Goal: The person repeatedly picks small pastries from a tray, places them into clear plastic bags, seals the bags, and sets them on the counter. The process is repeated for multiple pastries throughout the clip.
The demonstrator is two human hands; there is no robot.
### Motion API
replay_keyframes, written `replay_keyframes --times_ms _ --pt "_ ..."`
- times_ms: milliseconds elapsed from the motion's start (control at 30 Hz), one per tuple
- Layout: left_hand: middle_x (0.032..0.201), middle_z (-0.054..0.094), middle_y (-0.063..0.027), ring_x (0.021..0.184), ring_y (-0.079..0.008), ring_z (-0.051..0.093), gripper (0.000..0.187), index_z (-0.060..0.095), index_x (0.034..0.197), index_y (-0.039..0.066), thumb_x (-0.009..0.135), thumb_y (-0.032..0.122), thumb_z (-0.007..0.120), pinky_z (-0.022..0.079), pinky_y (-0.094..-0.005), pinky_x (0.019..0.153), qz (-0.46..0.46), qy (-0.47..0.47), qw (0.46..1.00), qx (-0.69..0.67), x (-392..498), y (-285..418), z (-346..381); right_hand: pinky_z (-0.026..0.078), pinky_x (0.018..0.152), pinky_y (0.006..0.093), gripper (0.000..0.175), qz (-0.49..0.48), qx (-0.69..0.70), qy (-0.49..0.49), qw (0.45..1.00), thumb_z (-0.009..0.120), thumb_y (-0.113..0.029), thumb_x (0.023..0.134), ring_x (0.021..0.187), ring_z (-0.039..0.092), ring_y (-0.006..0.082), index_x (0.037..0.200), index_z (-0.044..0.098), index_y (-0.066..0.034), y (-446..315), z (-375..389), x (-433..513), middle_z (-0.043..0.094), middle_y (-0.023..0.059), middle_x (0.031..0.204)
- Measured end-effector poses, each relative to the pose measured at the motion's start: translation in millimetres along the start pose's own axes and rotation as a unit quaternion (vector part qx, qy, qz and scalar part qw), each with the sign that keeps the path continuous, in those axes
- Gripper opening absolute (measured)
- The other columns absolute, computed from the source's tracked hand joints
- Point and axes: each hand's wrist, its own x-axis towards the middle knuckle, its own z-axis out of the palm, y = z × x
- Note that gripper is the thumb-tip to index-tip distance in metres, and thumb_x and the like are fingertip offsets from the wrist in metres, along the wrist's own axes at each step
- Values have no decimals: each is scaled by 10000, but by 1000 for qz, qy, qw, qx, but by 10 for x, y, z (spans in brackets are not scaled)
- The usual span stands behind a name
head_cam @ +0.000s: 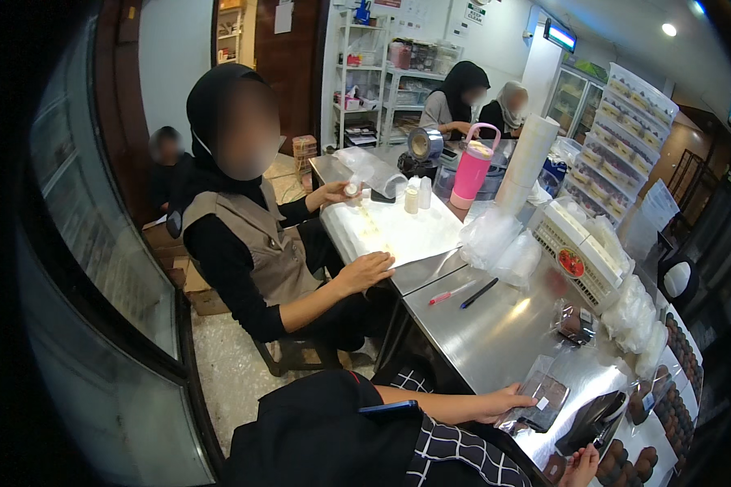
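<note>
My left hand (504,403) grips the edge of a clear plastic packet (548,392). Inside it is a flat dark brown item, and a small white label is stuck on the front. Low at the picture's edge, my right hand (580,467) has its fingers curled beside a black tabletop device (592,419), possibly a tape dispenser. Whether those fingers hold anything is unclear. Another wrapped brown baked item (575,322) lies farther up the steel table (499,329).
Round brown baked pieces (676,402) sit in rows on white boards at right. A cream plastic basket (575,255), plastic bags (493,243), two pens (466,293) and a pink tumbler (472,173) are on the table. A seated co-worker (237,243) handles a small bottle at white paper (396,225).
</note>
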Motion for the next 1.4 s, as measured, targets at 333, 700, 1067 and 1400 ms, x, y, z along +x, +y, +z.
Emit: replay_keyframes --times_ms 333,700,1067,1400 --pt "1114 510 -111 914 -195 599 622 247 1293 72 839 204 651 564 -359 680 5 21 1000 22 -93 45 69 473 675 241 282 271 390 127 871 591 -95 865 775 560 163 1105 532 41 -364 67 27 589 93 868" --pt "1226 463 -100 1080 -208 505 797 178 1377 102 775 139 699 483 -370 854 41 5 995 88 -158 77 3 349 476 212 130 52 -28 139 989 601 -126 859 538 452 56 780 549 -35 -437 -94 61 505 -18 622" --pt "1231 468 -180 1122 -237 503 866 133 1393 31 740 46 702 415 -343 939 164 74 925 335 -258 442 337 353 535 190 685 -92 187 -145 967 679 -33 777 568 380 37 1383 381 -147 -2176 88 446 480 -46 626" --pt "1243 445 -155 1151 -215 473 826 145 1388 26 745 3 662 399 -334 947 191 85 907 366 -240 469 478 447 507 377 696 6 -162 -74 984 684 -337 766 523 580 276 1371 377 -179 -2066 556 659 593 65 591"
